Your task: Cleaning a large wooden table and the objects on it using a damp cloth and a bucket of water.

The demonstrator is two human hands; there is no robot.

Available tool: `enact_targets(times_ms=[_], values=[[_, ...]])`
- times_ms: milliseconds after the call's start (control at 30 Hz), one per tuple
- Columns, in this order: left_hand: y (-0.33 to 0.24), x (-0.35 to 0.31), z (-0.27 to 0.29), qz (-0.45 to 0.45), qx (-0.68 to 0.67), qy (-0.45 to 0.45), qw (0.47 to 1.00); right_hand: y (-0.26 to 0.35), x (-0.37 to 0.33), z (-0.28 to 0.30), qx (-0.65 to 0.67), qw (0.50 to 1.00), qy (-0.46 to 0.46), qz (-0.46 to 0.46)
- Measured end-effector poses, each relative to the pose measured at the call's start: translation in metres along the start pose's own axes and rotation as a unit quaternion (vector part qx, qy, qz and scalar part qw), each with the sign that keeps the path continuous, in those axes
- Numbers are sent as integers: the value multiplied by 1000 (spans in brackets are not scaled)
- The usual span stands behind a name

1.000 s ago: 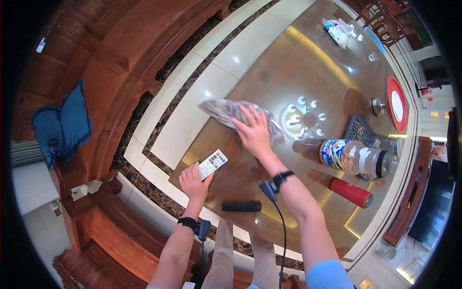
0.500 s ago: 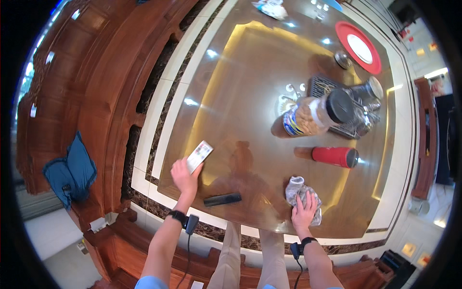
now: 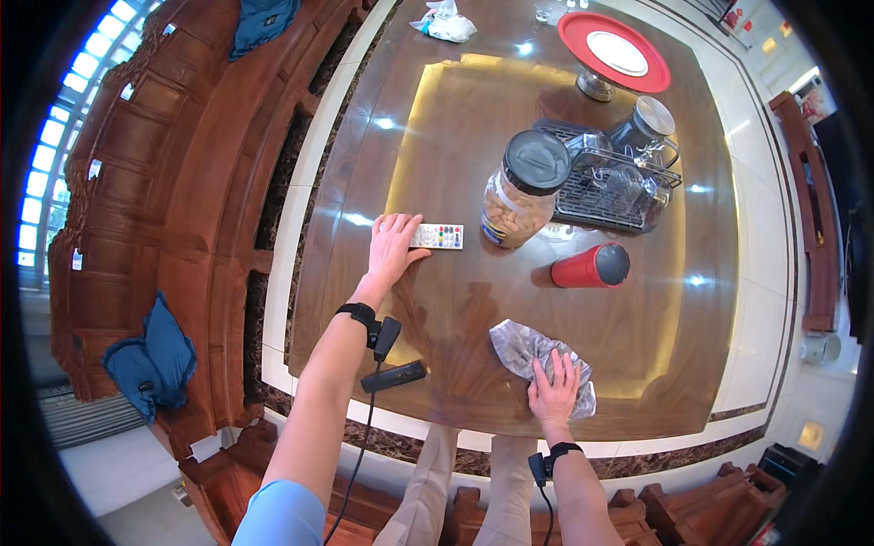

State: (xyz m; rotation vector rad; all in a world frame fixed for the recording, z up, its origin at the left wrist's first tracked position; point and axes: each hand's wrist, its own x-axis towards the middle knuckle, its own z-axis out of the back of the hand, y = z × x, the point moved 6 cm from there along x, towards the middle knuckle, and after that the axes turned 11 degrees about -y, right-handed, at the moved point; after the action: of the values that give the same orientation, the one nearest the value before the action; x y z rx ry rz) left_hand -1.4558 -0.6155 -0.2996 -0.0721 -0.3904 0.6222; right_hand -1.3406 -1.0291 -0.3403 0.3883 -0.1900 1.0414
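Note:
On a glossy brown table (image 3: 437,350), my left hand (image 3: 391,250) is closed on one end of a pale remote control (image 3: 442,237) with coloured buttons, which lies crosswise, face up. At the near edge, my right hand (image 3: 553,387) presses on a crumpled grey-and-white patterned cloth (image 3: 519,348), its palm and fingers over the cloth's near part. A black oblong object (image 3: 393,376), perhaps a second remote, lies near the left forearm. A red tumbler with a dark lid (image 3: 587,267) stands beyond the cloth.
A large black-lidded jar (image 3: 521,196) of tan pieces stands beside a black rack (image 3: 592,205) of glassware. Farther back are a glass pitcher (image 3: 645,126), a red round tray (image 3: 574,45) on a stand, and a white plastic bag (image 3: 446,23). A carved wooden bench (image 3: 196,182) runs along the left.
My left hand has moved farther over the table with the remote, which has turned from slanted to crosswise. The cloth is more spread out, with my right hand still on it. The view has shifted.

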Motion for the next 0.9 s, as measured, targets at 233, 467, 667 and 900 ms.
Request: enact_targets(times_ms=[233, 467, 667, 900], values=[[-42, -145, 35, 156, -75, -20, 985, -6, -3, 1, -3, 1000, -3, 7], [-80, -296, 73, 146, 5, 39, 989, -1, -3, 4, -2, 1000, -8, 24], [-87, -311, 79, 258, -68, -37, 963, 2, -7, 11, 3, 1000, 5, 21], [-68, -450, 148, 422, -115, -23, 899, -51, -109, 53, -78, 989, 31, -123]])
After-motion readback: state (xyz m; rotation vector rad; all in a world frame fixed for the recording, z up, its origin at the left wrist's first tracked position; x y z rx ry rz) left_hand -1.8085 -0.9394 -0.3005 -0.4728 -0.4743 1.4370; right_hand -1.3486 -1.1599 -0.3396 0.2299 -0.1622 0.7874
